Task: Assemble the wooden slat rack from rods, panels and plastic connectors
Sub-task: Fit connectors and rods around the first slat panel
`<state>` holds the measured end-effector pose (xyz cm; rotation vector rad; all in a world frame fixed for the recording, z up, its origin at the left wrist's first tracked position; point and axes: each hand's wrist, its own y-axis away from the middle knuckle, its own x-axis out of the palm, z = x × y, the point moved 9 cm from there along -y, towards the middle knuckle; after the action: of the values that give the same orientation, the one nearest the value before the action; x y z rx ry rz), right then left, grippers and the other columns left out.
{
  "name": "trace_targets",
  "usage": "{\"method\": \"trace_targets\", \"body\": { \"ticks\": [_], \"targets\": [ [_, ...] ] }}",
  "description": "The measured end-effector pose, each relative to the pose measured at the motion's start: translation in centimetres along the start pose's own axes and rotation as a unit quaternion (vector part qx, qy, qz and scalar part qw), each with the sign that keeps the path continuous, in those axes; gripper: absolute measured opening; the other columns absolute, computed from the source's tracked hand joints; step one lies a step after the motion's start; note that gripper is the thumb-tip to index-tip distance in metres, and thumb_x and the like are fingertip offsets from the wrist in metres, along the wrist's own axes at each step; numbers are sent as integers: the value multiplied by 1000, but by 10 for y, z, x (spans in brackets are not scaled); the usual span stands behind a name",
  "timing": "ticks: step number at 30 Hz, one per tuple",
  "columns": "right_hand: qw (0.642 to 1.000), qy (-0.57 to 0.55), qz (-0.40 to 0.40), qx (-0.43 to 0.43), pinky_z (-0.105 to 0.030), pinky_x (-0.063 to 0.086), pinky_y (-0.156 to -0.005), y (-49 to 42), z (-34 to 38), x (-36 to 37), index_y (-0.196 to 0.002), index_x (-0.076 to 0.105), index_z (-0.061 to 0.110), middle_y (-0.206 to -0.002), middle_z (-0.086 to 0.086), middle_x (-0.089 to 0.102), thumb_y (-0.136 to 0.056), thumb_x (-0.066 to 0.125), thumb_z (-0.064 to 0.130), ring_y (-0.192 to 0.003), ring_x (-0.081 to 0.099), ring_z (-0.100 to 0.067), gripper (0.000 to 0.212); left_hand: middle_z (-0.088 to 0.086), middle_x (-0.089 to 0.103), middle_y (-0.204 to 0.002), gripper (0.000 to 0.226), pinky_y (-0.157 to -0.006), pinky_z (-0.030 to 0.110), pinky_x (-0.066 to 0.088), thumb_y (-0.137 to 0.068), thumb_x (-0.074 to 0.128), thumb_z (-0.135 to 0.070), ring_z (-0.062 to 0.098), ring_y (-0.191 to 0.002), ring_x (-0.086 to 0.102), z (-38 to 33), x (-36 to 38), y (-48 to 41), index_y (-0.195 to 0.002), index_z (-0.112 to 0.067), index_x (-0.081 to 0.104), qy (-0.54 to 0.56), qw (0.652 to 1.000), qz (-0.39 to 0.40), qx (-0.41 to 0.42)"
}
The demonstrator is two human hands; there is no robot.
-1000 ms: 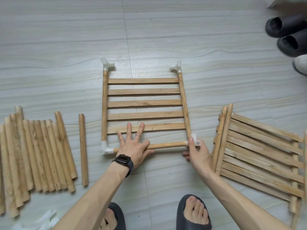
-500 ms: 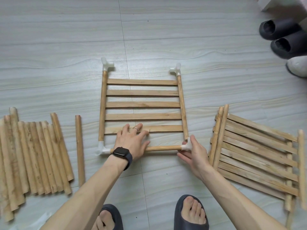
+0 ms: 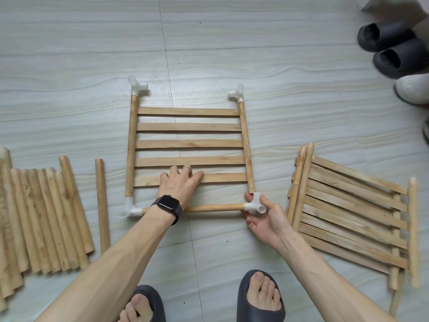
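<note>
Connector [image 3: 255, 204] in right hand [image 3: 267, 221]

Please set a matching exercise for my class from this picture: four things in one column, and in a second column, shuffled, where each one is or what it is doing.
Column A
1. left hand
2. right hand
3. single rod
4. spare panels

Column B
a. lies alone between the rod pile and the frame
b. grips the white connector at the frame's near right corner
c. lie stacked to the right of the frame
d. rests flat on the frame's nearest slat

Pairs: 1-d, 2-b, 3-a, 4-c
</note>
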<state>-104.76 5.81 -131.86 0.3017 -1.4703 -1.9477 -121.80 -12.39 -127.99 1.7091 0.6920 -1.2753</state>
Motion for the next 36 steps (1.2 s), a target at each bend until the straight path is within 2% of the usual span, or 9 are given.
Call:
{"method": "trace_targets", "body": {
  "ticks": [5, 10, 14, 20, 23, 26, 31, 33, 36],
  "targets": [
    [1000, -17, 14, 20, -27, 35, -64, -2, 3, 3, -129, 69, 10, -119, -4, 66, -104, 48, 33, -78, 57, -20, 39, 0, 51, -124, 24, -80, 43, 43, -105, 43, -23, 30, -104, 48, 0, 0, -2, -125, -37, 44, 5, 1000, -6, -1],
    [999, -31, 19, 12, -25, 28, -60, -1, 12, 1, -110, 78, 14, -99, 3, 72, -102, 48, 26, -70, 49, -13, 34, 0, 50, -124, 27, -80, 42, 39, -107, 39, -27, 29, -106, 47, 1, -4, -3, -128, -42, 46, 29, 999, -20, -6],
    [998, -28, 49, 20, -27, 27, -60, 0, 14, 4, -118, 59, 17, -120, 9, 74, -101, 47, 27, -73, 50, -12, 23, -1, 52, -125, 27, -83, 42, 39, -106, 38, -32, 29, -109, 46, -1, -5, 0, -129, -42, 49, 49, 999, -16, -4],
    [994, -36, 100, 33, -29, 26, -61, 3, 14, 9, -121, 60, 20, -126, 10, 71, -95, 52, 29, -72, 56, -10, 29, 5, 55, -126, 32, -80, 39, 43, -105, 42, -30, 33, -105, 47, -2, -11, 0, -134, -36, 55, 91, 996, -21, 16],
    [990, -56, 125, 35, -29, 24, -61, 7, 16, 12, -124, 62, 21, -111, 13, 72, -90, 59, 29, -69, 57, -9, 35, 7, 56, -124, 34, -82, 42, 49, -104, 45, -26, 35, -105, 48, -3, -16, 1, -135, -33, 57, 112, 993, -20, 29],
    [985, -73, 155, 33, -28, 23, -63, 10, 19, 16, -117, 74, 19, -96, 13, 68, -90, 60, 30, -67, 52, -8, 32, 9, 56, -118, 31, -83, 44, 49, -103, 47, -28, 35, -101, 49, -4, -23, 1, -131, -29, 60, 144, 988, -26, 45],
    [974, -107, 198, 27, -27, 22, -65, 19, 19, 25, -108, 78, 16, -92, 13, 65, -89, 62, 28, -66, 41, -8, 28, 12, 57, -109, 29, -73, 35, 39, -100, 56, -22, 33, -88, 51, -2, -33, 3, -127, -24, 65, 174, 981, -49, 66],
    [972, -117, 203, 26, -28, 23, -66, 23, 18, 27, -107, 78, 15, -92, 11, 65, -89, 63, 27, -67, 41, -8, 27, 13, 58, -107, 28, -72, 31, 33, -98, 59, -20, 33, -86, 52, -1, -36, 4, -125, -23, 67, 186, 978, -55, 72],
    [969, -131, 210, 19, -28, 24, -67, 30, 17, 31, -107, 78, 13, -91, 9, 65, -87, 66, 24, -68, 46, -9, 26, 13, 58, -105, 26, -72, 31, 34, -97, 62, -18, 34, -85, 54, 0, -41, 6, -122, -22, 70, 203, 974, -62, 78]
  ]
}}
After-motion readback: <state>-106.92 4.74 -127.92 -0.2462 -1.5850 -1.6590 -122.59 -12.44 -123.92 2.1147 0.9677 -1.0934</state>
